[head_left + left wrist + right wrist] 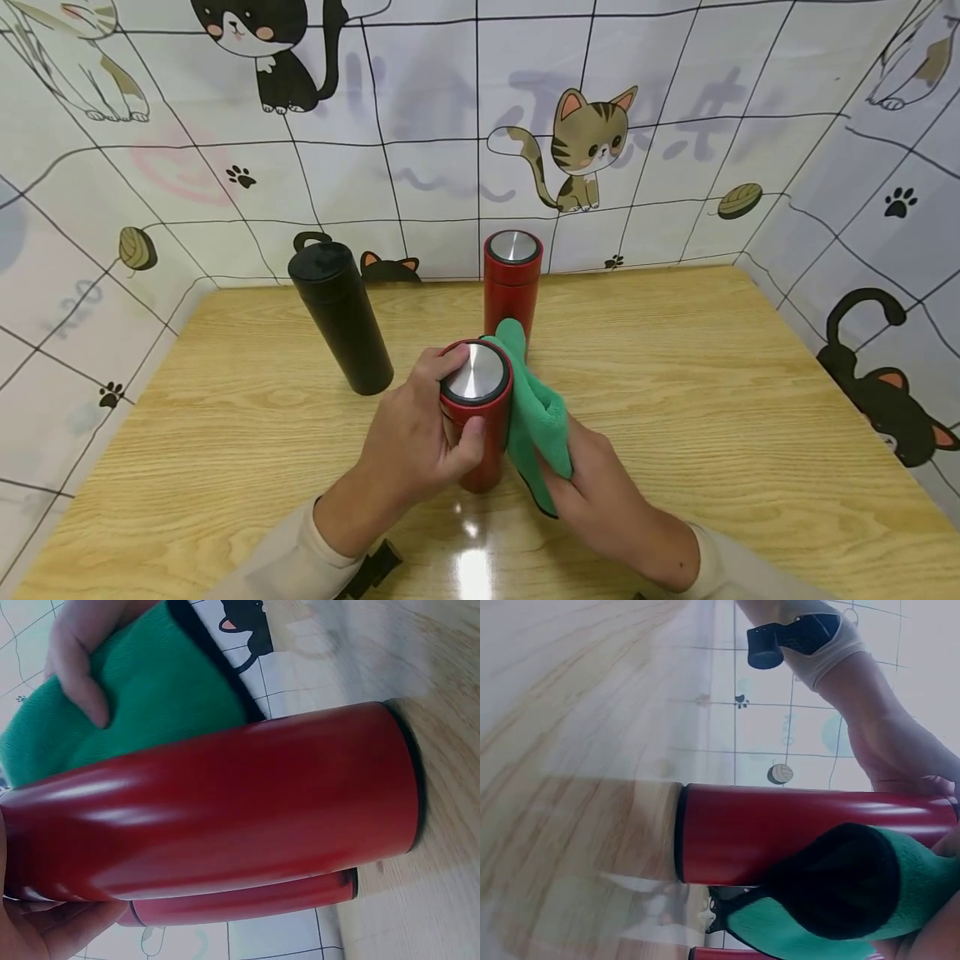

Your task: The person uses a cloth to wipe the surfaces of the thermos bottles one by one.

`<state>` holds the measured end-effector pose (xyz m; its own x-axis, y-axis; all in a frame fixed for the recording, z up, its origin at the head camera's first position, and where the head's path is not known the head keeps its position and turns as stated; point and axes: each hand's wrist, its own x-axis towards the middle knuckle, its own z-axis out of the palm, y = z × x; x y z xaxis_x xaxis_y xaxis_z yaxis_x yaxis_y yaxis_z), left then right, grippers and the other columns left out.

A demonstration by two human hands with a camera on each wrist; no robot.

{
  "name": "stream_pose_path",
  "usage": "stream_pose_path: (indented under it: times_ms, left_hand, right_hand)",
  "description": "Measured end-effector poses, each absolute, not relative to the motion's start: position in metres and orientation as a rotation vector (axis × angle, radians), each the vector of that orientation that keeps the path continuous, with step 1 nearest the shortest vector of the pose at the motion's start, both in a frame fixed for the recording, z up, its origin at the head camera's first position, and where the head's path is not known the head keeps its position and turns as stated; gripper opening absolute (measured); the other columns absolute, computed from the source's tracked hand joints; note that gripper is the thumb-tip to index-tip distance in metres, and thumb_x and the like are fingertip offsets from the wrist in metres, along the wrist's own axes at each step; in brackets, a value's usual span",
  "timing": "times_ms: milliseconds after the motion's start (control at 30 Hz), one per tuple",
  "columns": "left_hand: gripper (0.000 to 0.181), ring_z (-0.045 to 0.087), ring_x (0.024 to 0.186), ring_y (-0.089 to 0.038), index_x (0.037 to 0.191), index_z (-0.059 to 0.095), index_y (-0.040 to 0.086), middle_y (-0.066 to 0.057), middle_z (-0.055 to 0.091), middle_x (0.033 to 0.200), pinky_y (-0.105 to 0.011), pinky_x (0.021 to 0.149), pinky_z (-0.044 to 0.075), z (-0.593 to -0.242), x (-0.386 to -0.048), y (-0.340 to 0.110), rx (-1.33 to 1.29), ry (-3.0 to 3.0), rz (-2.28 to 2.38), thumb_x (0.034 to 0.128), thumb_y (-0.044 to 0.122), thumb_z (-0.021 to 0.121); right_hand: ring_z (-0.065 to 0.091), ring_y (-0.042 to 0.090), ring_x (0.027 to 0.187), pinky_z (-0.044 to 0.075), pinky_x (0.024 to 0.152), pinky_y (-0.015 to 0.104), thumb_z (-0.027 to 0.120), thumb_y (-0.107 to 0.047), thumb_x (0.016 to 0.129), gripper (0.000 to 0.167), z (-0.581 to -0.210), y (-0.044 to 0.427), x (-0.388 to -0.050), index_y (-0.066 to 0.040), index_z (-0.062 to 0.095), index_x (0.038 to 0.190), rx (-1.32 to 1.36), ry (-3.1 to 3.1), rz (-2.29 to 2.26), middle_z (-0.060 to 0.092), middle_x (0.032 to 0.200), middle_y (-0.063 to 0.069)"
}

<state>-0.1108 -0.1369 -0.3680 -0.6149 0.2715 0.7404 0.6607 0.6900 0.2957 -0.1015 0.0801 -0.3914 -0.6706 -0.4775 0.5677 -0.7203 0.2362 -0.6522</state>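
Note:
A red bottle with a silver lid (476,375) stands upright near the middle of the table. The left hand (408,437) grips it around its upper part, thumb at the front and a finger on the lid's edge. In the right hand (607,492) is a green cloth (538,417) with a dark edge, held against the bottle's right side. The left wrist view shows the cloth (150,690) along the red body (225,802), with the right hand's fingers (82,682) on it. The cloth (922,877) hides part of the bottle (750,825) in the right wrist view.
A second red bottle (513,283) stands just behind the held one. To the back left is a black bottle (341,321). The wooden table (712,392) is bordered by a cat-patterned sheet (427,183) at the back and sides.

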Motion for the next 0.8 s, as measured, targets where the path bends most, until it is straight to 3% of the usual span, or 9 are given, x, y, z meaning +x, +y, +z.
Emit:
stream_pose_path:
  times_ms: [100,200,433,667,800]
  left_hand:
    - [0.056,0.068,0.076,-0.023,0.133,0.038,0.003,-0.021,0.061,0.115,-0.032,0.066,0.061,-0.3684,-0.1108,-0.1376,-0.704,-2.213,-0.733,0.0867,0.03,0.052]
    - [0.055,0.067,0.076,-0.022,0.134,0.038,0.004,-0.02,0.061,0.115,-0.031,0.065,0.061,-0.3697,-0.1108,-0.1381,-0.699,-2.22,-0.731,0.0884,0.031,0.051]
    - [0.058,0.06,0.065,-0.016,0.135,0.039,0.007,-0.019,0.061,0.116,-0.021,0.055,0.053,-0.3677,-0.1098,-0.1373,-0.681,-2.245,-0.727,0.0846,0.028,0.056]
    - [0.055,0.059,0.064,-0.014,0.136,0.038,0.008,-0.018,0.06,0.114,-0.02,0.055,0.053,-0.3627,-0.1076,-0.137,-0.655,-2.286,-0.736,0.093,0.035,0.058]
    - [0.057,0.059,0.065,-0.014,0.137,0.038,0.009,-0.017,0.06,0.112,-0.02,0.056,0.053,-0.3606,-0.1057,-0.1362,-0.631,-2.323,-0.723,0.0982,0.047,0.055]
  right_hand:
    - [0.055,0.016,0.131,0.047,0.105,0.024,0.05,0.012,0.094,0.063,-0.3935,0.0798,-0.1024,-0.006,0.038,0.153,1.111,-2.308,1.391,0.056,0.145,0.012]
    - [0.049,0.015,0.137,0.043,0.108,0.023,0.05,0.012,0.094,0.067,-0.3927,0.0805,-0.1018,-0.008,0.034,0.155,1.092,-2.324,1.417,0.049,0.151,0.01]
    - [0.042,0.016,0.143,0.038,0.113,0.022,0.05,0.023,0.084,0.07,-0.3883,0.0829,-0.1009,0.007,0.035,0.15,1.155,-2.129,1.414,0.042,0.155,0.014]
    - [0.043,0.016,0.143,0.04,0.111,0.022,0.047,0.012,0.096,0.069,-0.3857,0.0815,-0.1022,-0.011,0.027,0.158,1.106,-2.36,1.471,0.041,0.158,0.007]
    - [0.047,0.015,0.139,0.042,0.109,0.02,0.048,0.014,0.093,0.069,-0.388,0.0811,-0.1024,-0.009,0.032,0.156,1.076,-2.329,1.425,0.047,0.153,0.012]
